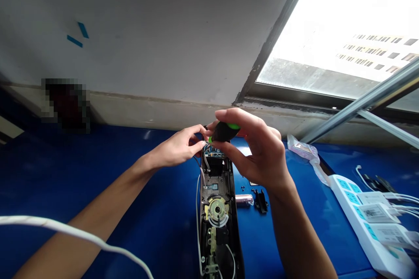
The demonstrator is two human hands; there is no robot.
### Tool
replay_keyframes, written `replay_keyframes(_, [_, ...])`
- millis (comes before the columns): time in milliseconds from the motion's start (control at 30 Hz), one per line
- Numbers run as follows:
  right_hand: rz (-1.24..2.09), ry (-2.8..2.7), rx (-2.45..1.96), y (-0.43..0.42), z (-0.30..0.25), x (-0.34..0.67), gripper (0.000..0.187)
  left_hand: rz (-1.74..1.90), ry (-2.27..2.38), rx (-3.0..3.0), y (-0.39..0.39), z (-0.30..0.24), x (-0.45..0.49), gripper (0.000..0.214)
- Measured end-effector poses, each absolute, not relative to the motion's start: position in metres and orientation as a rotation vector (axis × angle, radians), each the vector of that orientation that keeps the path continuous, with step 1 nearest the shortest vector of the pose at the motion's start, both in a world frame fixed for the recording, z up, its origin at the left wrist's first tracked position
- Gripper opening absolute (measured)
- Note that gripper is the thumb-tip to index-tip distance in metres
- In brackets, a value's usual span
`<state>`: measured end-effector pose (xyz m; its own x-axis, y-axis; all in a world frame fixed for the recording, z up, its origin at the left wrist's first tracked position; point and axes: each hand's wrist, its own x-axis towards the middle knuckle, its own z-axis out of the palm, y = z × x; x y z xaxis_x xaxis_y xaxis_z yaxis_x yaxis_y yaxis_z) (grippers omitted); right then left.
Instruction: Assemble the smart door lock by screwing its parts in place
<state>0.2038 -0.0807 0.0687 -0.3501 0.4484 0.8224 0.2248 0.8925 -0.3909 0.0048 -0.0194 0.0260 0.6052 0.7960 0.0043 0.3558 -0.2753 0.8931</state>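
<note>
A white cable (59, 224) crosses the near left corner above the blue desk (98, 183), and two teal tape marks (78, 37) sit high on the pale wall (157, 39). The left hand (176, 147) is curled, its fingertips (200, 147) right at the near end of a black-handled screwdriver (224, 131) (whether they pinch it or something small there, I cannot tell). Just below, the open lock (216, 226) lies lengthwise on the desk, its circuit board (213, 152) under both hands, and thin wires (198, 222) run down its left side. The right hand (257, 150) grasps the screwdriver's handle between thumb and fingers, above the lock.

Further right lie a small pink tube (244, 200) and black plastic pieces (259, 200), well clear of the hands. Beyond them are a crumpled plastic bag (303, 148) and a white power strip (360, 213) with plugs and cables in it. A metal rail (360, 104) slants across the bright window (340, 30) (a building shows outside).
</note>
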Motion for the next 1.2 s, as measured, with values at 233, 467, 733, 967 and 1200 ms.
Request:
replay_keyframes(233, [0.063, -1.956, -0.58, -0.082, 0.067, 0.202, 0.06, 0.58, 0.99, 1.897, -0.021, 0.03, 0.006, 0.019])
replay_keyframes(467, [0.125, -1.876, -0.638, -0.083, 0.071, 0.207, 0.054, 0.578, 0.983, 1.961, -0.017, 0.021, 0.005, 0.03])
replay_keyframes(733, [-0.142, -1.758, -0.957, -0.108, 0.098, 0.256, 0.057, 1.034, 1.122, 2.431, -0.038, 0.026, 0.018, 0.032])
replay_keyframes(967, [0.058, -1.801, -1.287, -0.126, 0.064, 0.289, 0.048, 0.851, 0.724, 2.751, -0.065, 0.023, 0.041, 0.023])
replay_keyframes(1200, [0.218, -1.6, -1.31, -0.131, 0.023, 0.305, 0.042, 0.646, 0.537, 2.908, -0.07, 0.005, 0.054, 0.026])
